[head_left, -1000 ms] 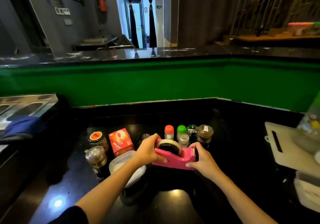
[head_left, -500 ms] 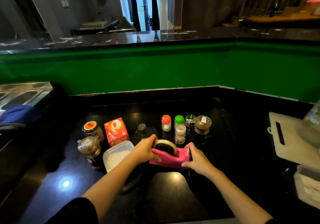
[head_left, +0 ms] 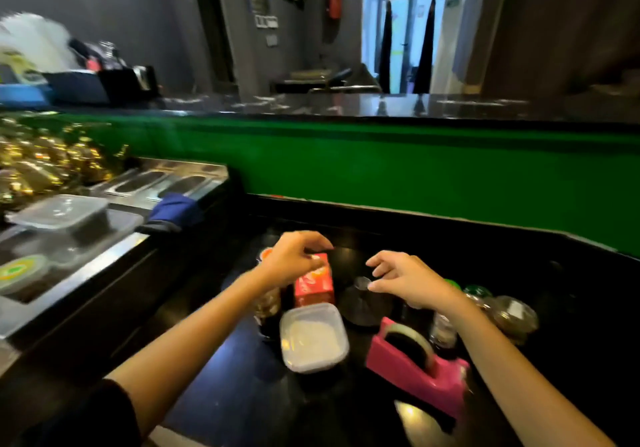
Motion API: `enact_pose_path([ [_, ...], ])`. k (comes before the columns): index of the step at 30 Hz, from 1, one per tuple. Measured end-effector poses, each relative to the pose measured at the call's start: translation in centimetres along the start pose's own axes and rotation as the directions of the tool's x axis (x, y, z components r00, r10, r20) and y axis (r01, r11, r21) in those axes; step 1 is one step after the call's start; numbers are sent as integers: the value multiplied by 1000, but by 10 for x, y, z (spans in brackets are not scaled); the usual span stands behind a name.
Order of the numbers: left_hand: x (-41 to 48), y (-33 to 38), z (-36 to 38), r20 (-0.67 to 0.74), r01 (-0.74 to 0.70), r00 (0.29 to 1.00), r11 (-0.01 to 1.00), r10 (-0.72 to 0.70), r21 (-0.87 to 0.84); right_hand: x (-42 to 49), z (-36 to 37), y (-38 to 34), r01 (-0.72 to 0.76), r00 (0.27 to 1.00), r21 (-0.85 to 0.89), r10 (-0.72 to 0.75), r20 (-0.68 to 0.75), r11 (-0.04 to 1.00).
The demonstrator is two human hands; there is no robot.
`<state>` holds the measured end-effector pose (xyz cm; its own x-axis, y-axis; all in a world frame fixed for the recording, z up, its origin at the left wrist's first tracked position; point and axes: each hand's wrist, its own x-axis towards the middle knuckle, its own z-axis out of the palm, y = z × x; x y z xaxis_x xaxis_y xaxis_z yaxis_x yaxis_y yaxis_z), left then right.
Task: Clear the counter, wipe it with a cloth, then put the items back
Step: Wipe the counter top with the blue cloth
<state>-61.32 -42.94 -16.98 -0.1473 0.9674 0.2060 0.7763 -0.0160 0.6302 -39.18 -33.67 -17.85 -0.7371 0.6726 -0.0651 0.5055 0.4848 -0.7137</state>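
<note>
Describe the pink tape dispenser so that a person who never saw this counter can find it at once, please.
Start at the black counter below the green wall. Among the jars and boxes grouped there, look at the near right side, under the right hand. The tape dispenser rests there, right of the square lidded container: it is the only bright pink thing, with a tape roll in it.

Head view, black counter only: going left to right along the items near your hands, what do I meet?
Orange-lidded jar → red carton → black funnel → pink tape dispenser → glass jar with label. The white-lidded container sits nearer, below the carton.
</note>
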Motion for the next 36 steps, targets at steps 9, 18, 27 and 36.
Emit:
enact_pose_path([
  [9,0,-164,-184,-293,296,936,892,-197,343,159,80,-144,282,959,-149,-275,66,948],
  [18,30,-317,-274,-255,456,886,824,-386,337,328,248,-244,-106,992,331,122,-26,938],
  [27,75,-350,-268,-199,567,820,810,-537,151,363,274,-240,-367,925,697,320,204,616],
  [36,82,-329,-346,303,478,878,640,-371,-601,397,212,-287,-149,989,669,97,114,728],
])
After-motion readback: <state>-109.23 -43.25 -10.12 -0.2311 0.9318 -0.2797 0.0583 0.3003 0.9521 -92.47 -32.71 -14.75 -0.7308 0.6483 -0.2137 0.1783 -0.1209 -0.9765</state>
